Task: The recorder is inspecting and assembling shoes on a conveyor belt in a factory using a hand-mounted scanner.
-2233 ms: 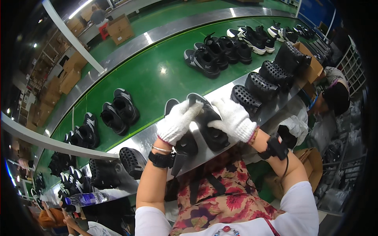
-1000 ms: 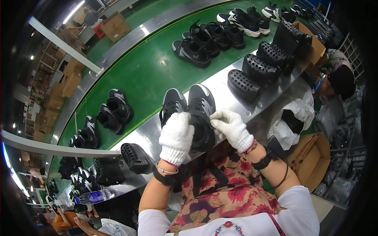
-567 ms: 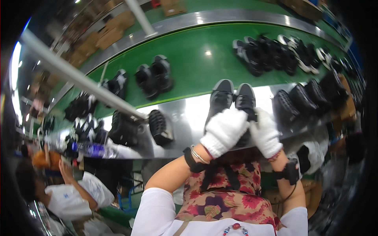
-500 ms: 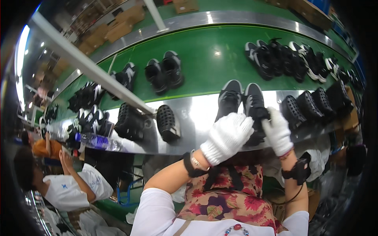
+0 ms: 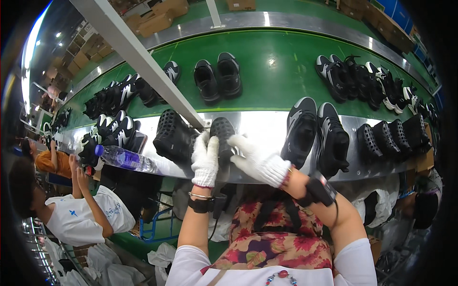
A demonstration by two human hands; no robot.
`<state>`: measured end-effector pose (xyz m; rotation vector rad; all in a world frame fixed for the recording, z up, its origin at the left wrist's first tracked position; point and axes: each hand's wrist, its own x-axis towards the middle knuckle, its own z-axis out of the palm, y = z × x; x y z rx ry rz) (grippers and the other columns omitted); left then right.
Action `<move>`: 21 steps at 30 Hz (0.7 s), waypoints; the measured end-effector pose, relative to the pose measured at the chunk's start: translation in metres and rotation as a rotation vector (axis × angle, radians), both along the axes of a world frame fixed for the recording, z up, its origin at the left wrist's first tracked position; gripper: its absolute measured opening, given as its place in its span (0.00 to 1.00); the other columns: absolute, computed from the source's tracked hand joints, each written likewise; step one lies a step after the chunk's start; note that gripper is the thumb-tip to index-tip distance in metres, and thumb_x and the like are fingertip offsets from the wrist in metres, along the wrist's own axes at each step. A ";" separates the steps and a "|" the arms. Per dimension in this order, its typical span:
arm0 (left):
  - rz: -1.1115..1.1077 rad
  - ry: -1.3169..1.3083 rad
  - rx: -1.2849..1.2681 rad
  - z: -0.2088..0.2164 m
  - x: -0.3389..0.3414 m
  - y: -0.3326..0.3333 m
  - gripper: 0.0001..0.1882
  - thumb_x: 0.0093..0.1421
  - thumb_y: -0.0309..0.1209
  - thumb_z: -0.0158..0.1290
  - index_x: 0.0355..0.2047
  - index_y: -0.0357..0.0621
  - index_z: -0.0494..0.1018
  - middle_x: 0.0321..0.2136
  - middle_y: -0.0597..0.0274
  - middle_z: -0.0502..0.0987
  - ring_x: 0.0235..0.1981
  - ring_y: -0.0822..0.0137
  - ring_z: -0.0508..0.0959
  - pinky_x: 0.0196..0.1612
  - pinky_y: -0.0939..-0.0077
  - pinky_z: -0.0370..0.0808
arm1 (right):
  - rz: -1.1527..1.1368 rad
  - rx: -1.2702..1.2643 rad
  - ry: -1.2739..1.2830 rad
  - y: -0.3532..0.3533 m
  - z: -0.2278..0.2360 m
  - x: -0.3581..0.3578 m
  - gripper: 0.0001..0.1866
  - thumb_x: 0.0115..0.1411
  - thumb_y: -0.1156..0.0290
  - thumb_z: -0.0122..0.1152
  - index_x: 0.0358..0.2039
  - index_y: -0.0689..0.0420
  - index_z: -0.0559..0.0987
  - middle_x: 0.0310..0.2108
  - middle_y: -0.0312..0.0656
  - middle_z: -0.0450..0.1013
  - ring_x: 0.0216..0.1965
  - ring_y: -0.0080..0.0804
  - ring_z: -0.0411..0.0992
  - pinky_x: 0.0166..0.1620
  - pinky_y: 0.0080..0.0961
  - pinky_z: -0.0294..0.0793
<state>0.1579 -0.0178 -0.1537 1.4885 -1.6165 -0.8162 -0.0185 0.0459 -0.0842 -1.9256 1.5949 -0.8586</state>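
My left hand, in a white knit glove, lies along the left side of a black studded block, fingers stretched upward and touching it. From the right, my gloved right hand reaches to the same block, its fingers and thumb apart at its edge. Neither hand is visibly closed round it, though part of the block is hidden by the gloves. Just left stands a second black studded block. On the metal ledge to my right sit two black-and-grey sneakers, a left one and a right one, toes pointing away.
A pair of dark shoes stands on the green belt. More shoes line the belt at right. Several studded blocks stand on the right ledge. A bottle lies left, below a slanted white post. A co-worker sits at left.
Both hands have left the two sneakers and moved left to the studded block. The sneakers now stand free on the ledge, and the whole view has shifted slightly.
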 end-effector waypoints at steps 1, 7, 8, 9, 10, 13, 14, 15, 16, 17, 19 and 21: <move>-0.003 0.020 -0.004 -0.001 0.000 0.001 0.25 0.67 0.42 0.54 0.56 0.34 0.71 0.50 0.45 0.78 0.50 0.56 0.78 0.55 0.65 0.73 | 0.031 -0.005 0.060 -0.010 -0.007 0.007 0.17 0.54 0.69 0.62 0.45 0.57 0.75 0.38 0.56 0.73 0.39 0.54 0.76 0.42 0.45 0.77; 0.018 0.051 0.006 0.020 0.001 0.013 0.26 0.66 0.40 0.56 0.56 0.34 0.70 0.51 0.44 0.76 0.54 0.51 0.76 0.59 0.62 0.71 | 0.087 0.082 0.066 -0.024 -0.007 0.011 0.17 0.51 0.69 0.65 0.41 0.57 0.75 0.39 0.55 0.73 0.40 0.54 0.74 0.42 0.45 0.76; 0.049 0.159 -0.006 0.026 0.001 0.017 0.25 0.65 0.38 0.57 0.57 0.34 0.69 0.51 0.44 0.76 0.52 0.52 0.77 0.58 0.62 0.72 | 0.089 0.106 0.048 -0.020 0.002 0.007 0.16 0.50 0.70 0.66 0.40 0.57 0.76 0.38 0.54 0.73 0.39 0.53 0.74 0.42 0.44 0.75; 0.050 0.231 -0.070 0.030 0.007 0.018 0.25 0.65 0.35 0.58 0.57 0.33 0.69 0.49 0.48 0.77 0.49 0.58 0.78 0.56 0.65 0.74 | 0.089 0.103 0.050 -0.012 0.012 0.002 0.16 0.50 0.70 0.66 0.40 0.57 0.76 0.38 0.54 0.73 0.39 0.53 0.74 0.42 0.44 0.75; 0.011 0.441 0.029 0.050 0.006 0.023 0.25 0.65 0.34 0.59 0.57 0.32 0.69 0.50 0.52 0.76 0.49 0.61 0.77 0.56 0.67 0.74 | 0.127 0.052 -0.016 0.000 0.021 -0.007 0.16 0.49 0.72 0.68 0.39 0.58 0.76 0.38 0.51 0.72 0.39 0.50 0.73 0.42 0.42 0.75; -0.346 0.936 0.184 0.082 0.006 0.025 0.32 0.65 0.37 0.58 0.63 0.31 0.61 0.56 0.53 0.71 0.53 0.64 0.75 0.58 0.68 0.72 | 0.243 -0.027 -0.184 0.030 0.047 -0.031 0.17 0.49 0.75 0.71 0.39 0.58 0.76 0.39 0.46 0.72 0.38 0.43 0.74 0.42 0.34 0.76; -0.403 1.041 0.255 0.087 0.001 0.027 0.38 0.62 0.41 0.59 0.66 0.35 0.58 0.57 0.50 0.70 0.55 0.60 0.74 0.58 0.64 0.74 | 0.327 -0.053 -0.293 0.037 0.051 -0.037 0.18 0.50 0.77 0.73 0.40 0.59 0.76 0.41 0.43 0.72 0.36 0.38 0.74 0.41 0.30 0.76; -0.447 1.160 0.398 0.097 -0.008 0.034 0.39 0.61 0.41 0.60 0.66 0.37 0.58 0.57 0.49 0.70 0.56 0.57 0.74 0.58 0.60 0.75 | 0.339 -0.035 -0.318 0.043 0.049 -0.042 0.21 0.49 0.77 0.75 0.43 0.58 0.77 0.43 0.43 0.72 0.38 0.35 0.75 0.43 0.29 0.77; -0.492 1.272 0.547 0.104 -0.017 0.040 0.40 0.60 0.41 0.61 0.67 0.40 0.57 0.57 0.47 0.70 0.56 0.54 0.74 0.57 0.57 0.76 | 0.312 -0.001 -0.331 0.050 0.051 -0.044 0.21 0.50 0.76 0.75 0.44 0.59 0.77 0.43 0.44 0.72 0.40 0.37 0.76 0.44 0.28 0.78; -0.533 1.270 0.584 0.100 -0.023 0.039 0.38 0.59 0.37 0.60 0.67 0.44 0.58 0.56 0.46 0.71 0.54 0.50 0.76 0.54 0.52 0.78 | 0.295 -0.013 -0.341 0.058 0.052 -0.049 0.23 0.51 0.75 0.75 0.47 0.59 0.76 0.45 0.45 0.72 0.41 0.38 0.76 0.45 0.29 0.78; -0.430 1.152 0.526 0.095 -0.035 0.047 0.37 0.57 0.31 0.59 0.66 0.43 0.58 0.52 0.49 0.72 0.49 0.52 0.78 0.52 0.54 0.79 | 0.256 -0.024 -0.349 0.072 0.054 -0.060 0.25 0.52 0.74 0.74 0.50 0.60 0.75 0.46 0.46 0.72 0.43 0.39 0.76 0.46 0.29 0.78; -0.276 1.092 0.469 0.091 -0.054 0.060 0.36 0.57 0.26 0.57 0.65 0.42 0.59 0.48 0.52 0.74 0.46 0.58 0.79 0.50 0.61 0.80 | 0.073 0.081 -0.383 0.088 0.063 -0.068 0.31 0.53 0.70 0.75 0.56 0.61 0.71 0.48 0.49 0.73 0.46 0.42 0.78 0.49 0.31 0.78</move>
